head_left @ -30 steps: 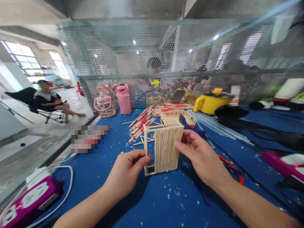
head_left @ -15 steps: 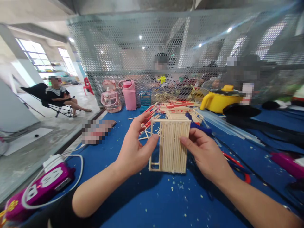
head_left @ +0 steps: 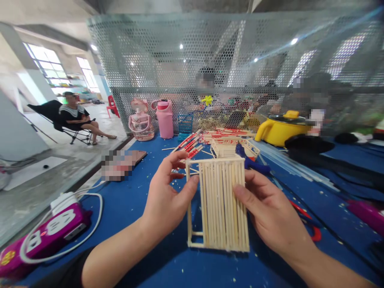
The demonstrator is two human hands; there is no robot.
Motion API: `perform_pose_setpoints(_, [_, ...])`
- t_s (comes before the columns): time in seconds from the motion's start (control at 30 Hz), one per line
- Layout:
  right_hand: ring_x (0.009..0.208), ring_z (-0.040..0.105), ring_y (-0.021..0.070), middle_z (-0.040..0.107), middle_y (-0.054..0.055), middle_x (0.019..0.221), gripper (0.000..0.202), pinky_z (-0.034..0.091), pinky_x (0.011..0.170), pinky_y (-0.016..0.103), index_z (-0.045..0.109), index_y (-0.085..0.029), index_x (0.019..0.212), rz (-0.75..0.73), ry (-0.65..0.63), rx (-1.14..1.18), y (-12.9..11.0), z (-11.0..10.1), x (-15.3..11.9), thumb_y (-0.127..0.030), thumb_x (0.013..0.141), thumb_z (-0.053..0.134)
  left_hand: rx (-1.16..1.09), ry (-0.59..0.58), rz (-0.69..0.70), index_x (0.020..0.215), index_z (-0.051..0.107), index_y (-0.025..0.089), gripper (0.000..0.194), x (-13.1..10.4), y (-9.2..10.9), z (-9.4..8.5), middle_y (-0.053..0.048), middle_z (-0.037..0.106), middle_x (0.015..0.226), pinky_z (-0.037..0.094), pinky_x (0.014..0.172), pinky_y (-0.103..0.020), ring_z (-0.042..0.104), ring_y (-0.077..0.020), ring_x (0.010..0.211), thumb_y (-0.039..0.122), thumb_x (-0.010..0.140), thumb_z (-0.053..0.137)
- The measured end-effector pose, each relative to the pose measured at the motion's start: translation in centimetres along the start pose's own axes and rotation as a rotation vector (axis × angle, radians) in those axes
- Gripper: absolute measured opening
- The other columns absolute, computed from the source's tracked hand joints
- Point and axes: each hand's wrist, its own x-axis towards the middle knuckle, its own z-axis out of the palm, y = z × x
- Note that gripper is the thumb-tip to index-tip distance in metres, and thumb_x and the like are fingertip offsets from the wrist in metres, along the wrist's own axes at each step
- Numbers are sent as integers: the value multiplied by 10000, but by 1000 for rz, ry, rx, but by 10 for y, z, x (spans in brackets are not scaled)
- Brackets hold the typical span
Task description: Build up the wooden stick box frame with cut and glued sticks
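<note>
A rectangular panel of pale wooden sticks [head_left: 223,204] is held upright and slightly tilted over the blue tabletop. Its sticks run side by side across most of an outer frame, leaving a narrow gap along the left. At that left side, my left hand [head_left: 169,196] grips the frame, its thumb in front and fingertips behind the upper corner. My right hand [head_left: 274,210] pinches the right edge, thumb on the front face; its other fingers are partly hidden behind. Just beyond the panel lie a blue glue gun [head_left: 255,165] and another small stick-built structure [head_left: 226,150].
Red-tipped sticks [head_left: 226,134] are piled at the back, beside clear glue sticks [head_left: 300,170] and a yellow pot [head_left: 280,132]. Two pink bottles [head_left: 165,122] stand near the mesh screen [head_left: 150,52]. A phone [head_left: 136,158] and purple power strip [head_left: 57,232] lie left. One person [head_left: 78,116] sits beyond.
The panel has come lower and closer to me, with its bottom edge tipped toward me. Both hands have moved down slightly with it and keep their hold.
</note>
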Motion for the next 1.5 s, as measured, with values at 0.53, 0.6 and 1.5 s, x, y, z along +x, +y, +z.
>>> perform_pose_setpoints(0.53, [773,667,152,707,12,953,135,556,797,337,612,-270,943,-69,-6,-13,5,5,-5,-349,835,624,455,70,324,879,668,221,81,-11,1,-10,-91,417,1425,356,1040,-495,388,-274,1305,227,813,621])
perform_pose_setpoints(0.6, [772,667,152,706,8,954,125,552,800,340,609,-274,934,-63,-1,-6,6,5,-5,-351,837,623,493,56,348,863,685,221,82,-10,2,-12,-97,434,1415,334,1053,-506,387,-279,1302,227,812,622])
perform_pose_setpoints(1.5, [745,663,144,707,11,906,121,565,714,286,608,-269,919,-88,-12,-35,6,6,-4,-349,832,629,506,32,434,823,721,223,85,-10,2,-13,-99,509,1370,361,1053,-501,426,-277,1274,203,794,644])
